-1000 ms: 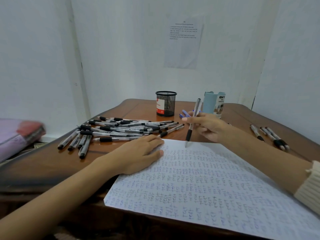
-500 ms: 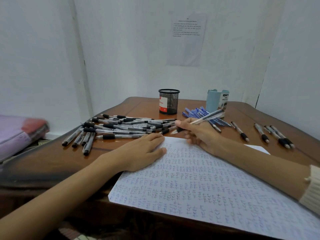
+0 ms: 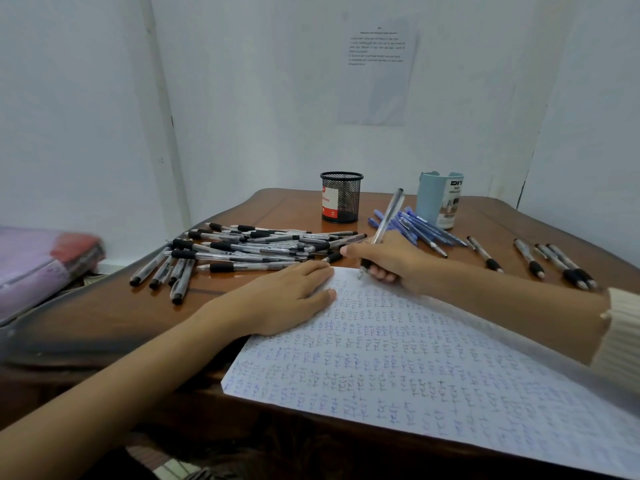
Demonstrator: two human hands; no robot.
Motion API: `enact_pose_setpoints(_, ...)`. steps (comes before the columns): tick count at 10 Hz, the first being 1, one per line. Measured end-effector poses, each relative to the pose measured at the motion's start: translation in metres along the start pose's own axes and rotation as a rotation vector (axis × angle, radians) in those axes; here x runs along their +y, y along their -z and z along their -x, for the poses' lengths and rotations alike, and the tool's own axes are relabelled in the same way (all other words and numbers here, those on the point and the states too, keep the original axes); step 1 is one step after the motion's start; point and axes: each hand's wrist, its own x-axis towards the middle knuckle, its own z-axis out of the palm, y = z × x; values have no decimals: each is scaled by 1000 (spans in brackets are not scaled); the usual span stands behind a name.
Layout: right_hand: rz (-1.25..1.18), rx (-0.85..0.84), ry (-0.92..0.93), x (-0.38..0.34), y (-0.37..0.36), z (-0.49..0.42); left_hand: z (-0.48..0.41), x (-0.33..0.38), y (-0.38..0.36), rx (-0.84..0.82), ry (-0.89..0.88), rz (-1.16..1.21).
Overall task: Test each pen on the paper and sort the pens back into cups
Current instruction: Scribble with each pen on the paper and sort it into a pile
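A large sheet of paper (image 3: 433, 368) covered with rows of small handwritten marks lies on the wooden table (image 3: 114, 317). My left hand (image 3: 277, 299) rests flat on the paper's top left corner. My right hand (image 3: 388, 261) grips a clear pen with a black grip (image 3: 388, 216), its tip down on the paper's top edge. A pile of several black-grip pens (image 3: 242, 251) lies to the left. Several blue pens (image 3: 422, 226) lie behind my right hand. A black mesh cup (image 3: 341, 197) and a light blue cup (image 3: 440, 199) stand at the back.
Several black-grip pens (image 3: 550, 261) lie apart on the table's right side. A pink and red bundle (image 3: 41, 265) sits off the table's left edge. White walls close in the corner, with a printed sheet (image 3: 377, 71) taped up behind the cups.
My right hand swung the pen from lying nearly flat over the pile to upright and brought its tip down onto the paper. My left hand stayed on the paper.
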Motion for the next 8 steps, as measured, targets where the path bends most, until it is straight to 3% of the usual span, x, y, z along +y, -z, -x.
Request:
enact_pose_setpoints(2,-17,68,213,7,-10,-6,-1,1,1,7,2,-10)
enact_pose_setpoints(8,76,48,327,11,-11,-9,0,1,1,5,14,0)
